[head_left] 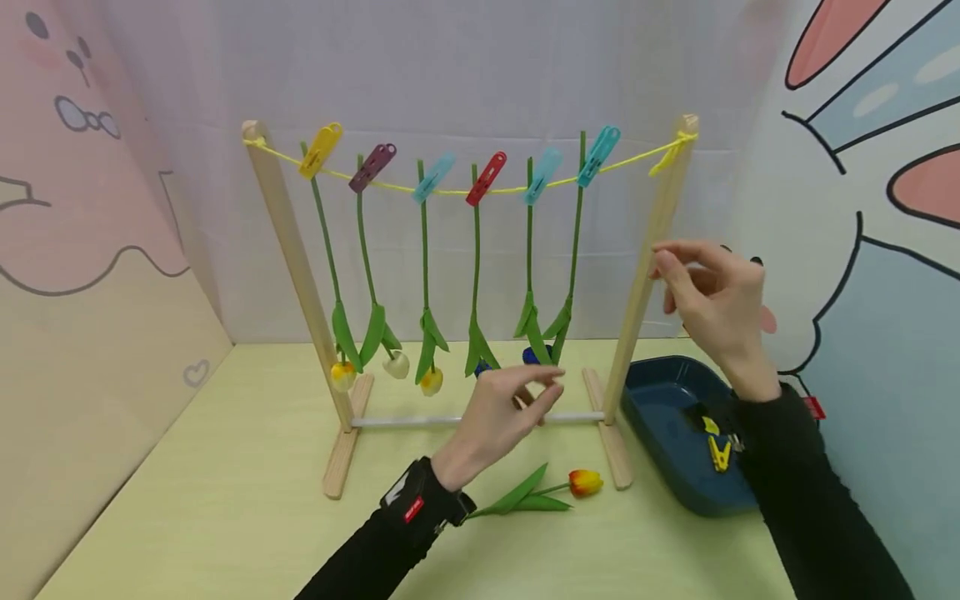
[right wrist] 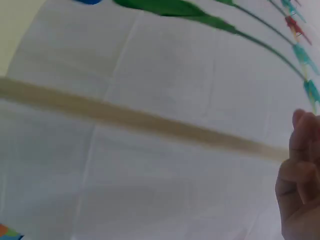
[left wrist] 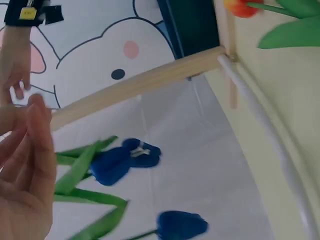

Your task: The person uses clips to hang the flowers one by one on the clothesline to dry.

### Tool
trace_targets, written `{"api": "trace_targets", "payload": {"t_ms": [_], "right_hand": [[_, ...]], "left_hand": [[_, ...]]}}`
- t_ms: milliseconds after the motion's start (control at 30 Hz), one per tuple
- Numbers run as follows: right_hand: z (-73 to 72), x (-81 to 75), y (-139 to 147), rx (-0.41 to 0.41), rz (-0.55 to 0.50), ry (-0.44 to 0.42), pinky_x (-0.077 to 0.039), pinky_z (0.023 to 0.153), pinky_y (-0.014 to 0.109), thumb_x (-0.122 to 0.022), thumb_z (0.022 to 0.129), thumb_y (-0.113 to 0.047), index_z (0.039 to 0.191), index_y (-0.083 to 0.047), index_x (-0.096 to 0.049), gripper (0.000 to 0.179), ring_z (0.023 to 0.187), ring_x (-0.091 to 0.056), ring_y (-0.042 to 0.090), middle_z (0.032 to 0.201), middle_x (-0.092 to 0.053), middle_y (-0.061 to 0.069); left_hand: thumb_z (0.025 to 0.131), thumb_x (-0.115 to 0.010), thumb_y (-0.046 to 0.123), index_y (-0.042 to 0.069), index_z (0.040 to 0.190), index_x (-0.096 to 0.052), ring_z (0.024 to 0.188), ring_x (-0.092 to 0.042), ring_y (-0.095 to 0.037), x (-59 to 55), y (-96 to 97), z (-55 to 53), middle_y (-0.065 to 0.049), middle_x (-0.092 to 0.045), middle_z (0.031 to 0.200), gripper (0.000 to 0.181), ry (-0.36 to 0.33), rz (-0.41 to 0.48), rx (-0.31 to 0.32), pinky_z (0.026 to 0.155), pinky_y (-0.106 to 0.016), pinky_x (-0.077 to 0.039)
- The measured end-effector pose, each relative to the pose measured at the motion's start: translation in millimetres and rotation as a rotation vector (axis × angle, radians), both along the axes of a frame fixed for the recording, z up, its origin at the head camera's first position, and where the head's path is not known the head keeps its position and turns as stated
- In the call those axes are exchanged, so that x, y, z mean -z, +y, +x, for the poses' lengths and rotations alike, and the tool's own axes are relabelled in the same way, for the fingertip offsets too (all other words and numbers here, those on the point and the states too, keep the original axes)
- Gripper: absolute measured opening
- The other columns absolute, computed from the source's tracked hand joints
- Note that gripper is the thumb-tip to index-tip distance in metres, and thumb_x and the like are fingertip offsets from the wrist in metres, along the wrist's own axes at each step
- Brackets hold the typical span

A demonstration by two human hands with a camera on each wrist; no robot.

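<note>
My left hand [head_left: 510, 408] hovers in front of the rack's lower middle, fingers loosely bent and holding nothing. Close behind it hang blue tulips [left wrist: 110, 165], heads down; the hand partly covers them in the head view. My right hand [head_left: 708, 300] is raised beside the right wooden post [head_left: 645, 275], its fingers curved and likewise holding nothing. Several tulips hang by their stems from a yellow cord [head_left: 633, 164]. Clothespins grip them there: yellow [head_left: 321, 150], purple [head_left: 372, 167], red [head_left: 487, 178] and light blue or turquoise [head_left: 598, 156]. An orange-yellow tulip [head_left: 585, 483] lies on the table below my left hand.
A dark blue basin [head_left: 660, 408] stands at the right, under my right forearm, with yellow clothespins [head_left: 719, 454] in it. The rack has wooden feet [head_left: 341, 467] and a white crossbar [head_left: 405, 422]. A white curtain [head_left: 465, 75] hangs behind; printed panels flank both sides.
</note>
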State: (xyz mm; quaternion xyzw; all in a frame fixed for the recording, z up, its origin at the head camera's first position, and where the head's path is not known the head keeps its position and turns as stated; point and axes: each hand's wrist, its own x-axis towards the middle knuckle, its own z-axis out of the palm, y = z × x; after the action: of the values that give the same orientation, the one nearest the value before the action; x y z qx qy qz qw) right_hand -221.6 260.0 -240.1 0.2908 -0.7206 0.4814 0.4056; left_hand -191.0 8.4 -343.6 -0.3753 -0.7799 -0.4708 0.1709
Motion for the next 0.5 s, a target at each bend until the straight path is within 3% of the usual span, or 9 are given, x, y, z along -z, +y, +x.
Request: {"api": "trace_targets", "payload": {"t_ms": [67,200,300,400,500], "right_hand": [[0.8,22.0,22,0.042,0.119,-0.114,-0.041,0.051,0.015,-0.063,0.096,0.003,0.103,0.012,-0.07,0.014,0.049,-0.051,0.0,0.077,-0.066,-0.019],[-1.9,57.2,67,0.135,0.508,-0.496,-0.045,0.055,0.022,-0.06,0.101,-0.011,0.113,0.004,-0.069,0.021,0.059,-0.055,0.001,0.083,-0.07,-0.002],[-6.5,76.6,94,0.062,0.781,-0.81,-0.046,0.057,0.027,-0.056,0.104,-0.023,0.125,0.004,-0.063,0.035,0.067,-0.055,0.005,0.089,-0.068,0.004],[-11.1,94.0,110,-0.022,0.868,-1.046,-0.045,0.054,0.029,-0.056,0.104,-0.026,0.127,0.008,-0.059,0.041,0.064,-0.053,0.011,0.082,-0.063,0.001],[-12.8,107.6,120,-0.012,0.888,-1.148,-0.044,0.053,0.03,-0.058,0.103,-0.025,0.124,0.01,-0.059,0.041,0.059,-0.051,0.014,0.071,-0.058,0.0]], "left_hand": [[0.1,-0.064,0.013,0.005,0.117,-0.073,0.057,-0.063,-0.005,14.5,-16.3,5.9,-0.009,-0.076,0.094,0.021,-0.099,-0.142,0.018,0.057,-0.014,-0.052],[0.099,-0.065,0.016,0.009,0.108,-0.077,0.064,-0.059,0.004,44.6,-47.4,12.4,-0.002,-0.076,0.087,0.017,-0.284,-0.366,0.023,0.063,-0.015,-0.051],[0.097,-0.067,0.016,0.009,0.105,-0.078,0.068,-0.056,0.006,66.3,-63.8,14.5,0.002,-0.074,0.084,0.015,-0.346,-0.452,0.025,0.066,-0.015,-0.049],[0.095,-0.07,0.015,0.007,0.103,-0.077,0.07,-0.055,0.004,83.2,-72.9,14.8,0.003,-0.072,0.083,0.014,-0.373,-0.475,0.039,0.065,-0.015,-0.048],[0.091,-0.075,0.016,0.005,0.103,-0.075,0.072,-0.055,0.003,93.4,-77.8,15.5,0.002,-0.069,0.083,0.016,-0.388,-0.488,0.04,0.066,-0.015,-0.047]]}}
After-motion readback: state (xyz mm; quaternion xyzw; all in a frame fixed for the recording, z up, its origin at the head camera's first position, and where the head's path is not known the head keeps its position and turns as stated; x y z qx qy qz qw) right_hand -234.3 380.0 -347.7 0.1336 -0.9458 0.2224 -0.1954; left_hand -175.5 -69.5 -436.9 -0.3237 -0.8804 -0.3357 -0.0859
